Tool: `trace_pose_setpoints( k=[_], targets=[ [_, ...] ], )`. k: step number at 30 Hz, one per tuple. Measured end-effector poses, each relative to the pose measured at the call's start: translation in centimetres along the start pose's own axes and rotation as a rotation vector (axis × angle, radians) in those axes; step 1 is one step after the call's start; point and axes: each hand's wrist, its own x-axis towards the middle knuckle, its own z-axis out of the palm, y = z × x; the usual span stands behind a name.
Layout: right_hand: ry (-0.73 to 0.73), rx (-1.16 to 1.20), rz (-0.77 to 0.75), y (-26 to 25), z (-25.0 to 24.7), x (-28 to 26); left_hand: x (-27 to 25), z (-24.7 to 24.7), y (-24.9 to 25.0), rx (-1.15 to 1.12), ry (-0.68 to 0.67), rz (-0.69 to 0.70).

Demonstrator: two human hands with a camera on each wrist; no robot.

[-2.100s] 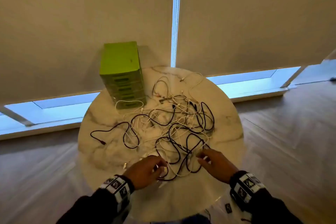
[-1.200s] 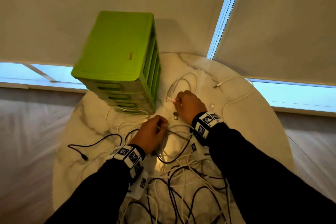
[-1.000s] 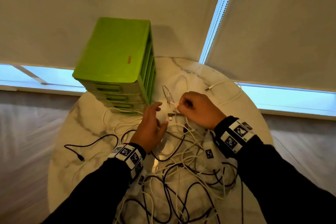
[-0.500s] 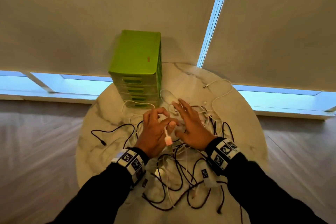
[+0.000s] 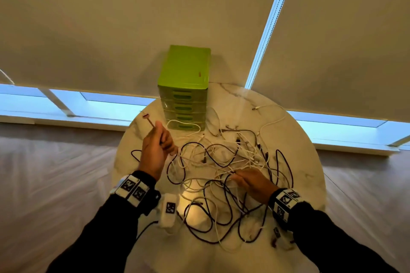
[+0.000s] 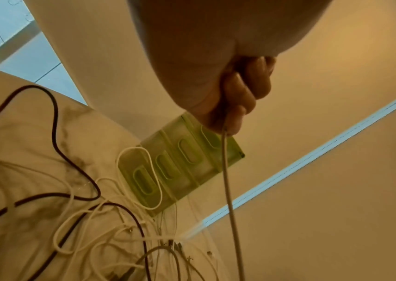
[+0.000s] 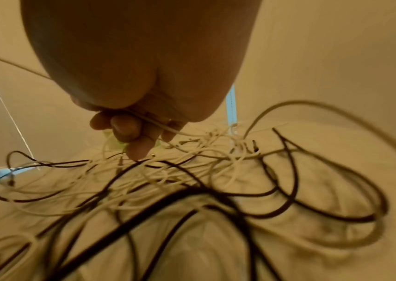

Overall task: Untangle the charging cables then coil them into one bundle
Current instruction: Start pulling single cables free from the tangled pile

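Note:
A tangle of black and white charging cables [image 5: 221, 162] covers the round marble table [image 5: 299, 162]. My left hand [image 5: 158, 139] is raised over the table's left side, fist curled round one white cable [image 6: 228, 180]. The cable's plug end [image 5: 146, 117] sticks up past the knuckles. From the fist the cable hangs down into the pile. My right hand [image 5: 241, 180] is low over the near middle of the tangle [image 7: 192, 180]. Its fingers [image 7: 134, 131] curl round a white cable that runs under the palm towards the left hand.
A green plastic drawer unit [image 5: 185, 77] stands at the table's far edge, with a white cable loop against its lowest drawer [image 6: 144, 176]. A small white block with a marker tag [image 5: 169, 210] lies near the front left edge. Roller blinds hang behind.
My left hand has lifted up and to the left, drawing a white cable's plug end out of the pile. My right hand has pulled back to the near middle of the tangle and taken hold of a cable.

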Motion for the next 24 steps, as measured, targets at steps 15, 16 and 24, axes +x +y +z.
trace_pose_setpoints(
  k=[15,16,24],
  targets=[
    [0.108,0.095,-0.051,-9.9,-1.9,1.9,-1.0,5.7,-3.2,-0.023,-0.254,-0.361],
    [0.137,0.142,-0.043,-9.3,-1.4,1.9,-0.8,5.8,-2.8,-0.051,-0.229,-0.336],
    [0.106,-0.044,0.052,-1.3,-1.2,1.4,1.9,2.8,2.5,-0.330,-0.064,-0.088]
  ],
)
